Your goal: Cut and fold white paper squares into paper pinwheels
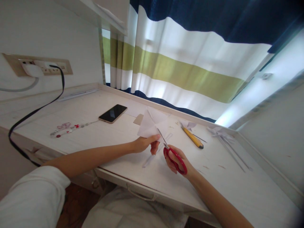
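A white sheet of paper (pixel 147 124) is pinched between the thumb and fingers of my left hand (pixel 148 143), held just above the desk. Slits run inward from its corners. My right hand (pixel 177 160) is closed round the red handles of a pair of scissors (pixel 178 163). The blades point up and away from me and lie at the paper's lower right edge, by a slit. Below my hands a thin, clear strip, perhaps a ruler (pixel 148 161), rests on the desk.
The white desk (pixel 83 142) holds a black phone (pixel 113 113) and a beaded strap (pixel 68 129) at left. To the right lie a yellow utility knife (pixel 193 137) and paper pinwheels (pixel 219 133) with thin sticks. A black cable (pixel 35 110) hangs from the wall socket (pixel 45 67).
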Demonstrator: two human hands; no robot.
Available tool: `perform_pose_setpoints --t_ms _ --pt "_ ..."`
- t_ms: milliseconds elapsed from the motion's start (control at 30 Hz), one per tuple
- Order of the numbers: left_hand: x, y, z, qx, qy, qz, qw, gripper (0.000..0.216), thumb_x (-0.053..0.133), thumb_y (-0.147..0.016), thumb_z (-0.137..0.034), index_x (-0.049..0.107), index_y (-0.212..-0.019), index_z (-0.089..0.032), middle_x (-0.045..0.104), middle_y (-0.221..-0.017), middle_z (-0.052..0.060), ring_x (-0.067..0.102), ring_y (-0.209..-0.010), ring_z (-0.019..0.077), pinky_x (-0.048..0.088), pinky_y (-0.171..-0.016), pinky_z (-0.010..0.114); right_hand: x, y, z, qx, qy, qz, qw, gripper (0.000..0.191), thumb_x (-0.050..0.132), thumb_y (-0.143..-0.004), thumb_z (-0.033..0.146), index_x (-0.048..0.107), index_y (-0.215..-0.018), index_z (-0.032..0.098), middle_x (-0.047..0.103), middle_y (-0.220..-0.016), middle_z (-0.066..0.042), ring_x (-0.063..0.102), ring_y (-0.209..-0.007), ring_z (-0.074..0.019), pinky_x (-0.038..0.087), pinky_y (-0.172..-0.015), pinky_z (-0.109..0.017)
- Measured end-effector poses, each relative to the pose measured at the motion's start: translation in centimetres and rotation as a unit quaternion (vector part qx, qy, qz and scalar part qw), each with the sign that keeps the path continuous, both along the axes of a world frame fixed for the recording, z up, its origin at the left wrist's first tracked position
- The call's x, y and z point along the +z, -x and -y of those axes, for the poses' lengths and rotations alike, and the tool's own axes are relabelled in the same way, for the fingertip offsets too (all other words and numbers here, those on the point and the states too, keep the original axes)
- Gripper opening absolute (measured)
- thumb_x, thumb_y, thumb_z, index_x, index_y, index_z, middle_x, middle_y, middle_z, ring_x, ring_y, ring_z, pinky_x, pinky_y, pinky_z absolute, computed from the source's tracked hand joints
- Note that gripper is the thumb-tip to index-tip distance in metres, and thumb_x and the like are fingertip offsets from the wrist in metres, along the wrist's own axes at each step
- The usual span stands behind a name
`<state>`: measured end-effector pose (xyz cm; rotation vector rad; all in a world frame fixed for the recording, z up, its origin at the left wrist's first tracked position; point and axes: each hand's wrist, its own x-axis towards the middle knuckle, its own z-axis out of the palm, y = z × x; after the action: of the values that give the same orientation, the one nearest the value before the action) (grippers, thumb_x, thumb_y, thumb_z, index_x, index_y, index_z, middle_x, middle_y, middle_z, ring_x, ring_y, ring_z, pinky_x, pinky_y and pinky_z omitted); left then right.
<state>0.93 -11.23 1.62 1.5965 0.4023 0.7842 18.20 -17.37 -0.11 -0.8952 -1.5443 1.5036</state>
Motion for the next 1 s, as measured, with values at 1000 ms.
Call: perform_pose_setpoints --t_ms 1000 --pt "0.15 0.09 0.13 -0.014 -0.013 -0.024 1.0 0.053 0.033 -0.081 -0.046 0.047 -0.042 -0.013 0.05 -0.038 0.002 0.046 -0.038 0.0087 0.038 -0.047 0.021 -0.05 -0.27 -0.2 0.032 0.009 -0.004 0.999 0.029 0.042 -0.082 0.045 0.044 -0.075 0.017 0.036 -0.043 0.009 0.029 -0.031 -0.0043 0.022 -0.031 -0.018"
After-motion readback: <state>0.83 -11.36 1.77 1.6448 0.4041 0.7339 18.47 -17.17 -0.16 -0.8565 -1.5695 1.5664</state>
